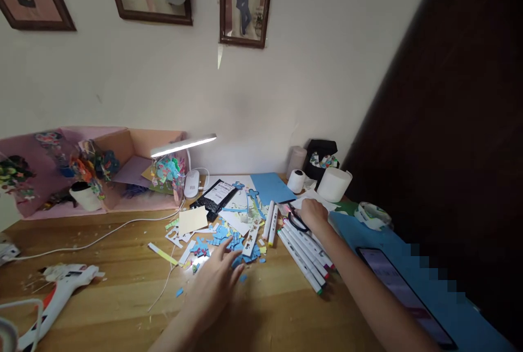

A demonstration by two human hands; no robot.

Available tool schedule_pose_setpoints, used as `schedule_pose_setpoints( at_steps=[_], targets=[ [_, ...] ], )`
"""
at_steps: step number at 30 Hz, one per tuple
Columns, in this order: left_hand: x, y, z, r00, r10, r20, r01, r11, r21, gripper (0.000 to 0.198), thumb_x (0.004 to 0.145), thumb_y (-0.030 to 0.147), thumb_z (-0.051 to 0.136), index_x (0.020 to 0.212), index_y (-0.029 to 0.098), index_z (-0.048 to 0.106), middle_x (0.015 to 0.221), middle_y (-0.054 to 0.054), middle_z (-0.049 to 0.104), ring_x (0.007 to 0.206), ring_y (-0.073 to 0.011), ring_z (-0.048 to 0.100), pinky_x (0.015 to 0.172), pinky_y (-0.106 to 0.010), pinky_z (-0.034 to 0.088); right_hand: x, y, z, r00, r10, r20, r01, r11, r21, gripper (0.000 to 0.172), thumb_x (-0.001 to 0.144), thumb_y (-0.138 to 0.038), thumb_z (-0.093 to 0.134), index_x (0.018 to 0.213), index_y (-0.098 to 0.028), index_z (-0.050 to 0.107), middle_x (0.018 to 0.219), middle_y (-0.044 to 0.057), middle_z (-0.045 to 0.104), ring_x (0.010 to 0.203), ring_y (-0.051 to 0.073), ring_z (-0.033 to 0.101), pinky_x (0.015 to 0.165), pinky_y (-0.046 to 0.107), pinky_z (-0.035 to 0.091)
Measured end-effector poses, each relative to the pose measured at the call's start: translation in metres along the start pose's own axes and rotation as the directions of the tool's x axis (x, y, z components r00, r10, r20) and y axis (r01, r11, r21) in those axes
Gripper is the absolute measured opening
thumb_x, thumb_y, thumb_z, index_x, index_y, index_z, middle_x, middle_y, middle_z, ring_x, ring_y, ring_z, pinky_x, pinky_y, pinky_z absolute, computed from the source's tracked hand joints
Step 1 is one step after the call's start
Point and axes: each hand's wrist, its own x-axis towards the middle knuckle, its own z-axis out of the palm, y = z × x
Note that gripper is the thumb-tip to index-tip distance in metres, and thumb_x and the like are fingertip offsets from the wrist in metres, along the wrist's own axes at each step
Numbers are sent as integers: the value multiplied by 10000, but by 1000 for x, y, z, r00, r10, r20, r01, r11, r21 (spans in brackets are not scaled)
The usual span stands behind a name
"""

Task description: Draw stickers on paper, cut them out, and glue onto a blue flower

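My left hand hovers with fingers spread over a heap of cut blue paper scraps, and holds nothing. At the far side of the markers, my right hand is closed on a pair of scissors, whose black handle loop shows beside the fingers; the blades are hard to make out. Just below it lies a row of white markers with coloured ends. Two more markers lie to its left. Between the hands, a white paper strip with cut-outs rests on the scraps.
A hot glue gun lies at left with a cord nearby. A lit desk lamp stands by a pink box of paper crafts. Thread spools, a white roll, and a phone on blue sheets are at right.
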Motion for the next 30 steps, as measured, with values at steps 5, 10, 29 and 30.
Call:
schedule_pose_setpoints(
  at_steps=[5, 10, 29, 30],
  targets=[
    [-32, -25, -29, 996, 28, -90, -37, 994, -101, 315, 924, 320, 300, 915, 251, 607, 1184, -72, 507, 1077, -209, 522, 890, -341, 437, 54, -45, 20, 990, -118, 74, 112, 990, 80, 268, 888, -288, 509, 1123, -162, 541, 1148, 87, 554, 964, 196, 572, 813, 394, 491],
    [-32, -65, -49, 951, -75, -299, 17, 981, -192, 324, 917, 341, 300, 801, 209, 573, 998, -61, 537, 994, -199, 534, 851, -302, 428, 91, -92, 62, 963, -172, 208, 133, 973, 190, 279, 885, -293, 515, 1127, -157, 536, 1134, 81, 559, 953, 198, 577, 798, 393, 498],
    [-28, -69, -57, 915, -63, -399, -4, 986, -165, 279, 912, 296, 331, 750, 205, 539, 843, -19, 535, 816, -156, 554, 729, -240, 424, 100, -101, 39, 972, -223, 75, 104, 692, 714, 275, 887, -287, 511, 1125, -152, 535, 1133, 83, 560, 953, 196, 578, 800, 397, 497],
    [-28, -69, -57, 918, -67, -391, 1, 986, -168, 281, 915, 296, 328, 753, 203, 539, 846, -22, 534, 820, -158, 553, 733, -246, 424, 90, -103, 32, 963, -263, 63, 132, 659, 740, 257, 885, -281, 515, 1102, -148, 548, 1116, 81, 571, 951, 193, 581, 805, 395, 495]
  ],
)
